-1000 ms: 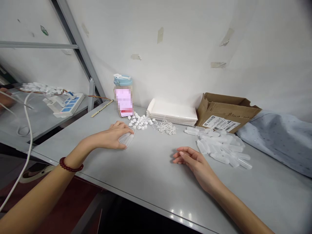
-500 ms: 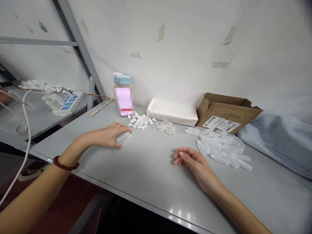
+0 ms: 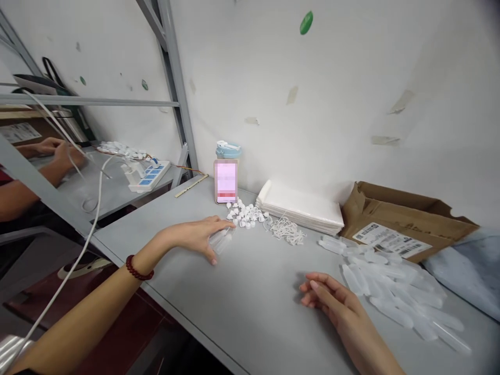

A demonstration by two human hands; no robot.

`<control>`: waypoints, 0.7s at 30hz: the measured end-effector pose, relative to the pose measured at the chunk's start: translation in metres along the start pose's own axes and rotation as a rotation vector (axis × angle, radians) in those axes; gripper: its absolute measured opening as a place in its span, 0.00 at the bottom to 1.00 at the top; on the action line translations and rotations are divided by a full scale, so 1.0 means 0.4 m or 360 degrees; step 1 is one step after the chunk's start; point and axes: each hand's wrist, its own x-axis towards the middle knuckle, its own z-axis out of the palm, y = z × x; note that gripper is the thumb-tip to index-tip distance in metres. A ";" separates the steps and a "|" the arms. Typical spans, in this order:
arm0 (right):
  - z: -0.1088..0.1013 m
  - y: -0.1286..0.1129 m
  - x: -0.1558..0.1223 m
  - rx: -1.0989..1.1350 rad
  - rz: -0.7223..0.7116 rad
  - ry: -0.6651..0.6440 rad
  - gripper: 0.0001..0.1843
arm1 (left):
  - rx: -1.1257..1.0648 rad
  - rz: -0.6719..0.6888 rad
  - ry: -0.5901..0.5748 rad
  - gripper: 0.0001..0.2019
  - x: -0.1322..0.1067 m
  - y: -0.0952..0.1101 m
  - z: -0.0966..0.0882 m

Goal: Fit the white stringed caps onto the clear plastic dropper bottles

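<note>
The grey table carries a cardboard box at the back right, with a heap of clear plastic tubes in front. Beside the heap is the right hand, fingers loosely curled, nothing seen in them. The left hand has spread wider around a few loose tubes lying on the table; its thumb now stands apart, so they look released, though fingertip contact is unclear. White caps lie just beyond.
</note>
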 end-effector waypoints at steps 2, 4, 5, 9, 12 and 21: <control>-0.001 0.003 0.004 -0.0005 -0.0004 0.0014 0.22 | -0.0029 0.0000 -0.0006 0.46 0.001 0.003 0.005; -0.001 0.004 0.007 0.0013 -0.0010 0.0031 0.22 | -0.0052 -0.0036 -0.0018 0.44 0.003 0.004 0.008; 0.000 0.003 0.008 0.0020 -0.0008 0.0035 0.22 | -0.0060 -0.0048 -0.0020 0.43 0.003 0.004 0.008; 0.003 -0.003 0.009 0.0019 -0.0008 0.0037 0.23 | -0.0055 -0.0023 0.0001 0.37 0.005 0.004 0.008; 0.001 -0.003 0.008 0.0017 -0.0022 0.0027 0.23 | -0.0053 0.0004 -0.0006 0.35 0.004 0.006 0.007; -0.001 0.004 0.008 0.0062 0.0004 0.0048 0.22 | -0.0078 0.0068 0.0013 0.32 0.008 0.000 0.006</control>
